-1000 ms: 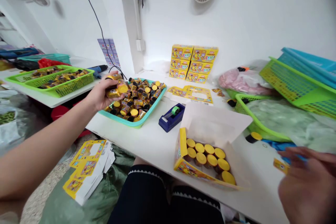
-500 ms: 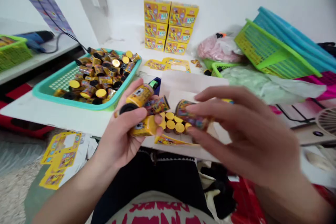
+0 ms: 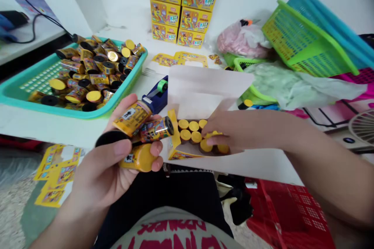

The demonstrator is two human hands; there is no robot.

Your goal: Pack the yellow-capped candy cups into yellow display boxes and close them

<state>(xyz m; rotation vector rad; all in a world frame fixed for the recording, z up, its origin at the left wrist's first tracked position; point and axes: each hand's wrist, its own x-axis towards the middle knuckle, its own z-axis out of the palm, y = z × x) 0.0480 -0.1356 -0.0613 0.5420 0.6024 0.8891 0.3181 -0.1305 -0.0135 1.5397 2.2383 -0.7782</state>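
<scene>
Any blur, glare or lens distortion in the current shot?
Head view: right hand looks soft, likely motion blur, at the open box; head view: bright glint on one lid in the turquoise basket; head view: wide-angle stretch near the edges, top-right corner dark; head view: print on the stacked boxes reads fairly clearly.
</scene>
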